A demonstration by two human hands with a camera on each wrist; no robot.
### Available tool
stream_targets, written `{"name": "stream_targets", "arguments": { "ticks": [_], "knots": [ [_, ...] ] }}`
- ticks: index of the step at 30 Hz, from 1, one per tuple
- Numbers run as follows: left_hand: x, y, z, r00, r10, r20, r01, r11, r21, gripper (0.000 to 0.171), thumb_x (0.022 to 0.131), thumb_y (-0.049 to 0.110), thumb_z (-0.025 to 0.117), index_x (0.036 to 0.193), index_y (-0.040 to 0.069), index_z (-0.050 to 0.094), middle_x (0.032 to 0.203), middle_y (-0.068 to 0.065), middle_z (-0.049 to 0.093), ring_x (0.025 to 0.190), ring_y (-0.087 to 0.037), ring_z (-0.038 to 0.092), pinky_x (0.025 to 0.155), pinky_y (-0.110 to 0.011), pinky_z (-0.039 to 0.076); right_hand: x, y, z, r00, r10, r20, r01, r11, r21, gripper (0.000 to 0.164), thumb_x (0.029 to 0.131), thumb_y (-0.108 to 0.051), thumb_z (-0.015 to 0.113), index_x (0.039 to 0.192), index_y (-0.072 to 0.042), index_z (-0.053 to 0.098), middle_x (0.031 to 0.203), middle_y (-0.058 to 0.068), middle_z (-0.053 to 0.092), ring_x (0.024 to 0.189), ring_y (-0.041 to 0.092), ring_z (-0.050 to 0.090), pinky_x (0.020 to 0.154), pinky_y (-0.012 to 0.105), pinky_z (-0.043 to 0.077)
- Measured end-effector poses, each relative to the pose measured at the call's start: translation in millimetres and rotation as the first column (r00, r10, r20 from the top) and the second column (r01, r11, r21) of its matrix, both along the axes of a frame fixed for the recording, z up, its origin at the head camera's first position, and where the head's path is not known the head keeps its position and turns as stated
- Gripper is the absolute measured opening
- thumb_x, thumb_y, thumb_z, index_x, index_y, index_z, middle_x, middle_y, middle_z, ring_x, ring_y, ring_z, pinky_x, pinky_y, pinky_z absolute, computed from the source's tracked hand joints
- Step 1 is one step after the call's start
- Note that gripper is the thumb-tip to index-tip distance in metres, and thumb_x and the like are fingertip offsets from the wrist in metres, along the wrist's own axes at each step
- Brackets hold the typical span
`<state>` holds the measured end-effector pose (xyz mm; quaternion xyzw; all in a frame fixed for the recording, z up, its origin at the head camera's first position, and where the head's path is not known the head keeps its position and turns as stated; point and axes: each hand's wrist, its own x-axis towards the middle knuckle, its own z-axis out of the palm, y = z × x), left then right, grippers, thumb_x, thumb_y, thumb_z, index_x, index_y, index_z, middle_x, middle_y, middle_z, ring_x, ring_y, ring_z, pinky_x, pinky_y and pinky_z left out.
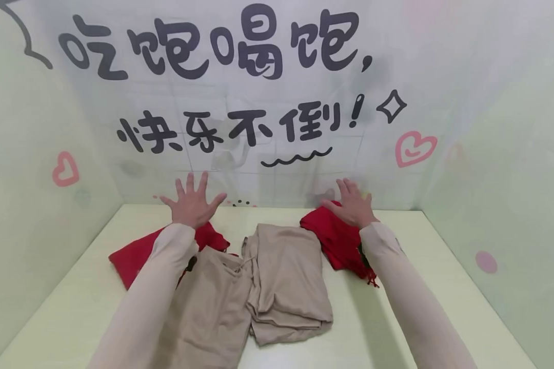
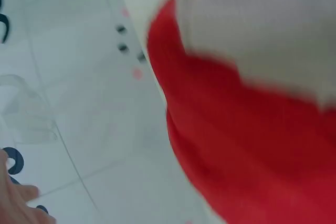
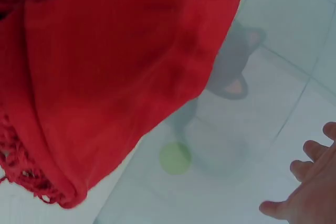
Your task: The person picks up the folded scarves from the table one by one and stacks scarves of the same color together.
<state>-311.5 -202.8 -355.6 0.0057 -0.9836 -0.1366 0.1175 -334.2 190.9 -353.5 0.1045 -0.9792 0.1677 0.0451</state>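
Note:
My left hand is raised with its fingers spread, over a folded red cloth at the left of the table. On the other side my right hand is held up with straight fingers, above a fringed red scarf. Neither hand holds anything. Between the arms lie a folded beige garment and, left of it, beige trousers with a drawstring at the waist. My left sleeve hides part of the red cloth. The right wrist view shows the scarf with its fringe at lower left.
A pale table carries the clothes. Light walls stand close at the back, left and right; the back wall bears large dark lettering, and a pink heart is printed at its right.

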Motion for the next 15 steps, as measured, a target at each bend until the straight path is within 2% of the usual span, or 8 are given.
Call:
{"name": "stream_targets", "arguments": {
  "ticks": [4,9,12,15],
  "knots": [
    [10.4,4,0.1,0.998,0.009,0.067,-0.016,0.994,0.11,0.088,0.089,0.067,0.033,0.154,0.014,0.005,0.155,-0.03,0.008,0.14,-0.054,0.004,0.094,-0.082,0.007,-2.5,-6,-1.0,0.997,0.044,0.066,-0.038,0.996,-0.081,0.081,0.091,-0.05,0.048,0.151,-0.006,0.017,0.156,0.02,0.015,0.143,0.037,0.014,0.107,0.072,0.007],
    [25.7,10,-0.5,0.995,-0.005,0.102,-0.011,0.987,0.162,0.091,0.089,0.069,0.033,0.152,0.009,0.008,0.152,-0.031,0.015,0.138,-0.052,0.012,0.094,-0.082,0.015,-2.7,-12,-5.5,0.989,0.115,0.097,-0.1,0.983,-0.152,0.079,0.091,-0.046,0.05,0.15,-0.004,0.018,0.155,0.019,0.02,0.142,0.037,0.019,0.108,0.07,0.01],
    [36.6,14,-2.6,0.995,-0.013,0.104,-0.004,0.986,0.164,0.091,0.089,0.068,0.034,0.152,0.007,0.011,0.151,-0.029,0.018,0.137,-0.051,0.015,0.095,-0.08,0.017,-3.4,-16,-10.7,0.982,0.161,0.094,-0.145,0.976,-0.162,0.079,0.09,-0.045,0.053,0.149,-0.003,0.021,0.153,0.019,0.025,0.139,0.037,0.027,0.11,0.063,0.02],
    [48.6,19,-5.9,0.993,-0.033,0.111,0.011,0.981,0.192,0.088,0.09,0.066,0.035,0.152,0.008,0.011,0.152,-0.027,0.017,0.138,-0.048,0.016,0.098,-0.077,0.02,-3.8,-23,-15.2,0.977,0.185,0.104,-0.165,0.97,-0.177,0.081,0.088,-0.042,0.06,0.149,-0.004,0.022,0.148,0.018,0.031,0.13,0.036,0.041,0.106,0.055,0.034]
  ]
}}
